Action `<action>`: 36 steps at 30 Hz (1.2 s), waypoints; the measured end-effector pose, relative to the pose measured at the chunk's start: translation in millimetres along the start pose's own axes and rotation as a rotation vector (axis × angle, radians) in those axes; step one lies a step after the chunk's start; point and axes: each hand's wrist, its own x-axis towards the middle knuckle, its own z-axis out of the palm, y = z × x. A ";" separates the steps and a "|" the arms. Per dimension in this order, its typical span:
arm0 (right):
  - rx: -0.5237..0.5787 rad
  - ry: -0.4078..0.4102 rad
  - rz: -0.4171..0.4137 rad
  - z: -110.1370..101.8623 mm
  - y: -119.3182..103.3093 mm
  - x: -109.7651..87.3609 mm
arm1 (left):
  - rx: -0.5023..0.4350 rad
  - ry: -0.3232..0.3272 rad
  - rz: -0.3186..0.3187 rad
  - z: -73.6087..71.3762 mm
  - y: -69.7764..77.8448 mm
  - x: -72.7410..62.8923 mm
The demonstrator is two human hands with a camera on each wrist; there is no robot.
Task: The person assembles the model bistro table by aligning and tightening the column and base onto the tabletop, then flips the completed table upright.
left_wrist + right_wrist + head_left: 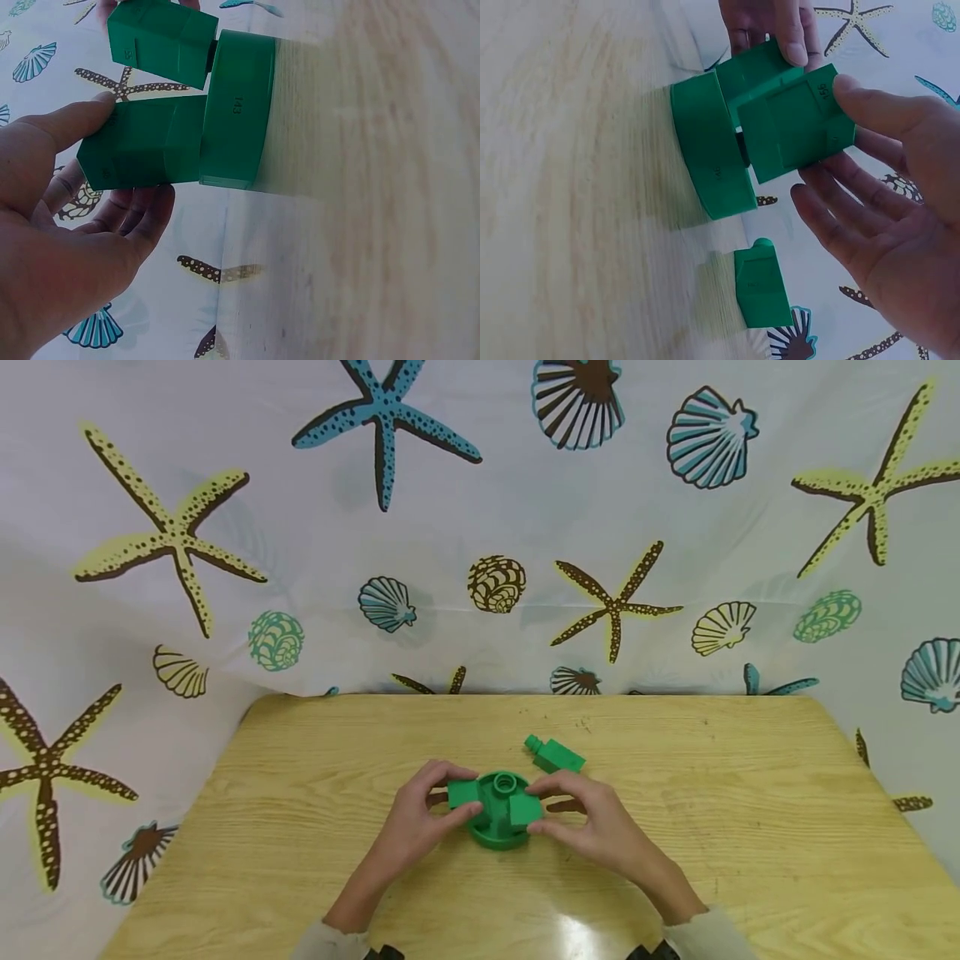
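A round green base (498,841) with a raised ring socket at its far side stands on the table. My left hand (423,810) grips a green block (462,792) at the base's left side, thumb on the near face. In the left wrist view that block (142,146) meets the base with no gap showing. My right hand (596,814) pinches another green block (526,811) over the base's right side. The right wrist view shows this block (795,124) slightly tilted, a short dark peg visible between it and the base (709,150).
A third green block (558,757) with a ridged round peg lies behind the base, toward the right. The wooden table (315,760) ends at a hanging white cloth (450,543) printed with starfish and shells.
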 end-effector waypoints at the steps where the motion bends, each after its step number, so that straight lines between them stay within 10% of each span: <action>1: -0.021 0.002 -0.006 1.8 -0.2 0.5 | 0.000 0.001 0.000 -0.1 -0.2 -0.2; 15: -0.244 -0.027 -0.055 14.6 -3.3 7.6 | -0.005 0.009 0.023 -0.8 -4.6 -2.2; 36: -0.260 0.017 -0.038 18.4 1.3 18.2 | -0.023 0.011 0.030 0.7 -3.0 -1.4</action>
